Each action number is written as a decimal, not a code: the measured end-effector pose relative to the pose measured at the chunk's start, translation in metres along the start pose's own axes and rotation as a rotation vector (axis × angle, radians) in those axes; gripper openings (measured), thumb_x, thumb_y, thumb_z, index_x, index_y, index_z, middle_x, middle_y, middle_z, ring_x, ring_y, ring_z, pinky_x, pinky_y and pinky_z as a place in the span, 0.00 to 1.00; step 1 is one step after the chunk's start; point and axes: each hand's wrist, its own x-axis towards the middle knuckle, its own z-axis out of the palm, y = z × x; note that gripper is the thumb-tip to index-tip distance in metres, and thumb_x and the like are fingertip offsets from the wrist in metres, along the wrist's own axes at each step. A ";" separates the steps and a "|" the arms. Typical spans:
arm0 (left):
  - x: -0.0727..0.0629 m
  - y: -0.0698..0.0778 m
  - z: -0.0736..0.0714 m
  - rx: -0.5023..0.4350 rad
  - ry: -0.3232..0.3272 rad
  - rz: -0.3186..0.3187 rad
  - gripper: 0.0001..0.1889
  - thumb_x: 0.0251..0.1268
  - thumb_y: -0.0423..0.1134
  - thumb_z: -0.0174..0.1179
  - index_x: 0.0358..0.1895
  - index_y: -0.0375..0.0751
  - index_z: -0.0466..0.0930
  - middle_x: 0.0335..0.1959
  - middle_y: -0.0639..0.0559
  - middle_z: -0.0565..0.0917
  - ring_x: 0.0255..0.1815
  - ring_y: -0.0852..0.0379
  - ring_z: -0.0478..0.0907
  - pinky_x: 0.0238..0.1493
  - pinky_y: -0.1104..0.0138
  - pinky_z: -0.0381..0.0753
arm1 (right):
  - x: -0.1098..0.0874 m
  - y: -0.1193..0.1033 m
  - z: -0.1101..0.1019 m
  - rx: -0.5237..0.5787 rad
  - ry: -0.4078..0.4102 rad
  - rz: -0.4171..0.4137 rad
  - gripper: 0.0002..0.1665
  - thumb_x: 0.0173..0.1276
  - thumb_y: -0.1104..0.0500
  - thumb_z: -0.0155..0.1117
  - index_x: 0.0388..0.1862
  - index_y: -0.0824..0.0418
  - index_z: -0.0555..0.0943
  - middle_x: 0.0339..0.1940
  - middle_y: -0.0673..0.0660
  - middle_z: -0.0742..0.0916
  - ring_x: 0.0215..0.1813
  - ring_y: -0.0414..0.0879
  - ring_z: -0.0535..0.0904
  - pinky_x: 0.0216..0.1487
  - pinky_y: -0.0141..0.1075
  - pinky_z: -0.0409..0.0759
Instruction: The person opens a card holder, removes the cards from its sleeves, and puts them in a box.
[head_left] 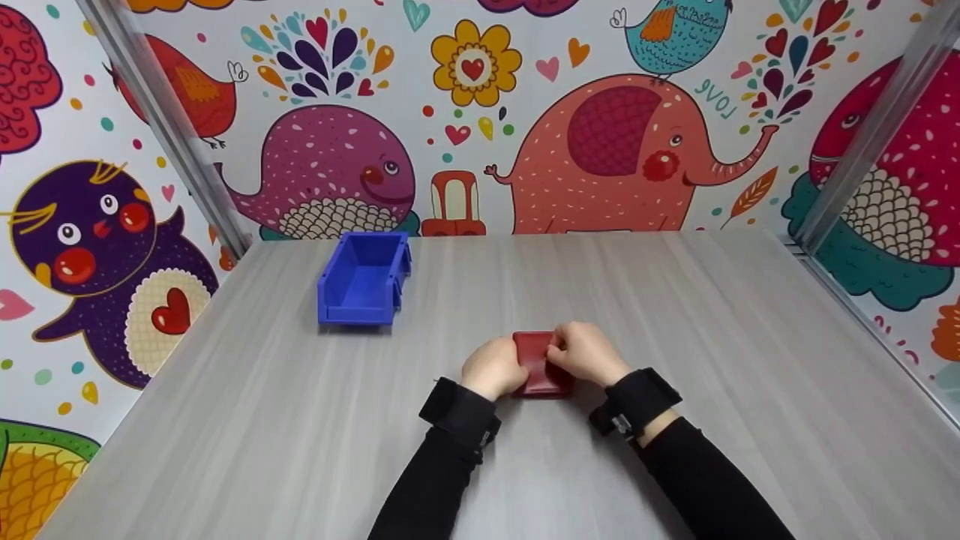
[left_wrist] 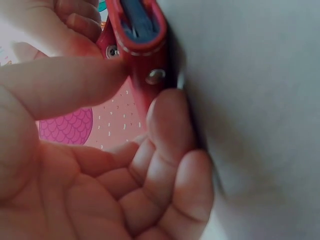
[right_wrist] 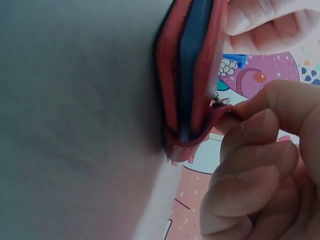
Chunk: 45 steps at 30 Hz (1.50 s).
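Observation:
A small red leather wallet (head_left: 541, 384) lies on the table in front of me. Its left edge is held between the thumb and fingers of my left hand (head_left: 491, 367). On the other side, my right hand (head_left: 585, 352) pinches the wallet's short strap (right_wrist: 219, 116) between thumb and curled forefinger, and the strap stands away from the wallet's face. A round metal snap (left_wrist: 155, 76) shows on the wallet's spine in the left wrist view. Dark grey-blue inner layers (right_wrist: 192, 60) are visible between the red covers in the right wrist view.
A blue plastic bin (head_left: 354, 315) stands farther back on the left of the grey wood-grain table (head_left: 712, 315). Walls printed with cartoon animals (head_left: 607, 165) rise behind and beside the table, with metal posts (head_left: 862, 142) at the corners.

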 end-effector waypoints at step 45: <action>0.000 -0.001 0.002 -0.011 0.016 -0.010 0.04 0.53 0.34 0.65 0.30 0.39 0.79 0.29 0.50 0.81 0.29 0.54 0.74 0.35 0.59 0.77 | -0.021 0.017 -0.030 0.062 0.097 0.013 0.07 0.57 0.72 0.61 0.30 0.62 0.79 0.19 0.50 0.79 0.24 0.42 0.73 0.29 0.38 0.71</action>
